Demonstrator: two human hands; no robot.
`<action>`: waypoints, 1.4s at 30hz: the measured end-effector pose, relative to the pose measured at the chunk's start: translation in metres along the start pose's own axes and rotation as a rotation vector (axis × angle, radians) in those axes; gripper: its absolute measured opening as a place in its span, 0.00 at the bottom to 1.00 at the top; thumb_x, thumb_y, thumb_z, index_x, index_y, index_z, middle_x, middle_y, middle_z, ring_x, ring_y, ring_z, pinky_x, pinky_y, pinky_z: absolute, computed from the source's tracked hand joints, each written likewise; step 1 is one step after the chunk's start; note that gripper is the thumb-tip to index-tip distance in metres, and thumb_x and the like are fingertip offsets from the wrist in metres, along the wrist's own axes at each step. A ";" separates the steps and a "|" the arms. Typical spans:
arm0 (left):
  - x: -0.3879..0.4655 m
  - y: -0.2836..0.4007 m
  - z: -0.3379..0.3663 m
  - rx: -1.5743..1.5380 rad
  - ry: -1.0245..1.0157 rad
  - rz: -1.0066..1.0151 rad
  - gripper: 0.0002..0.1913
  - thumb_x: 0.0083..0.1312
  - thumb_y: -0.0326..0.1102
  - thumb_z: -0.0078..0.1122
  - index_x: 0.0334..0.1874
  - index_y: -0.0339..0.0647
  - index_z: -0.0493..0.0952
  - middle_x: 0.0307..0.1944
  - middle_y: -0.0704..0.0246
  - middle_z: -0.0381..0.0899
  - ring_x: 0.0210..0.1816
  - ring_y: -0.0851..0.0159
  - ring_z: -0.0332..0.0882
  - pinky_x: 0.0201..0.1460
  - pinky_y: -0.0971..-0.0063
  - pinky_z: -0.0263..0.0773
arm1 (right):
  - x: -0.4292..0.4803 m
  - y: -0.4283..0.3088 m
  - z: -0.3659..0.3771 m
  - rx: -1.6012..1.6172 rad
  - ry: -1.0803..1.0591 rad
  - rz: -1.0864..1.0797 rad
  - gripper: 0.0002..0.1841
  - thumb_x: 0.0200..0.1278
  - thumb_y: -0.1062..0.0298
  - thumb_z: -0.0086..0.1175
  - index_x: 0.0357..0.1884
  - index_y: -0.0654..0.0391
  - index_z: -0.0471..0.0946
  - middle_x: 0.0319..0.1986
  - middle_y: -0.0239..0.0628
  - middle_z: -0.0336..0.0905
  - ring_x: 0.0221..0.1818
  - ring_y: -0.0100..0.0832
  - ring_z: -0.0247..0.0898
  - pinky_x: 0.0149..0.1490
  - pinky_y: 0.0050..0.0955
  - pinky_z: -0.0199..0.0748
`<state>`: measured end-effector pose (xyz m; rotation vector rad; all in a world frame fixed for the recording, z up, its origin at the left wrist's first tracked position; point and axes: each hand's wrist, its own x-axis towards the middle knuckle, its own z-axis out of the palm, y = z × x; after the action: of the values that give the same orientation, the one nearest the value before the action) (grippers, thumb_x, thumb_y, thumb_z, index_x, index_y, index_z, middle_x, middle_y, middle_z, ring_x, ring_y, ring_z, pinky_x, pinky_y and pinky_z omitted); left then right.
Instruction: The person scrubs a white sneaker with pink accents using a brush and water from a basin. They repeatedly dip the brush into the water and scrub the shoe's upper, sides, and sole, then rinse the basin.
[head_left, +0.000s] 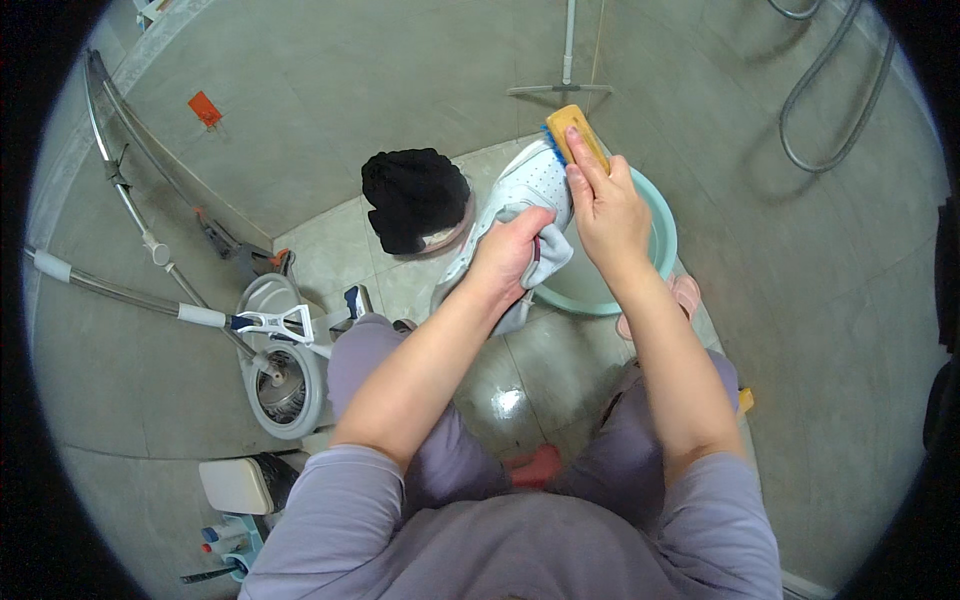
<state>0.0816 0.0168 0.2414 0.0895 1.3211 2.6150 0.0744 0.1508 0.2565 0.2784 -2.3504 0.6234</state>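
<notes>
A white shoe with a perforated toe (534, 176) is held above a mint-green basin (660, 225), toe pointing away from me. My left hand (510, 247) grips it at the opening, thumb on top, by the tongue and collar. My right hand (611, 206) holds a scrub brush (576, 135) with a yellow back and blue bristles. Those bristles meet the right side of the toe. The shoe's sole is mostly hidden from me, and part of the basin lies behind the shoe and my hands.
Black cloth (415, 196) is heaped over a pinkish basin to the left. A spin-mop bucket (289, 394) and long mop handles (135, 206) crowd the left wall. Pink slippers (684, 292) lie right of the green basin. A squeegee (564, 88) leans at the back wall.
</notes>
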 end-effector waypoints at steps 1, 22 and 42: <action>0.001 -0.002 -0.002 0.005 -0.018 -0.019 0.13 0.63 0.30 0.56 0.49 0.37 0.79 0.40 0.70 0.83 0.38 0.70 0.80 0.42 0.76 0.75 | 0.001 -0.001 -0.001 0.009 -0.012 0.063 0.23 0.67 0.57 0.55 0.64 0.28 0.72 0.32 0.39 0.69 0.29 0.42 0.74 0.31 0.38 0.72; -0.008 0.009 -0.010 0.080 -0.166 -0.028 0.19 0.57 0.22 0.58 0.53 0.35 0.76 0.44 0.69 0.82 0.43 0.70 0.80 0.48 0.75 0.74 | 0.005 0.012 -0.013 0.099 -0.117 0.171 0.21 0.69 0.55 0.52 0.64 0.29 0.72 0.33 0.41 0.71 0.34 0.46 0.76 0.40 0.41 0.75; 0.008 0.013 -0.021 0.400 0.079 0.131 0.14 0.65 0.35 0.64 0.50 0.35 0.80 0.40 0.68 0.83 0.39 0.69 0.80 0.45 0.75 0.74 | -0.014 -0.008 -0.035 0.306 0.054 0.009 0.22 0.67 0.66 0.56 0.64 0.46 0.74 0.31 0.35 0.72 0.28 0.28 0.66 0.36 0.25 0.68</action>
<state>0.0686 -0.0061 0.2392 0.1391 1.9098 2.4361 0.1076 0.1616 0.2732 0.3816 -2.2014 0.9845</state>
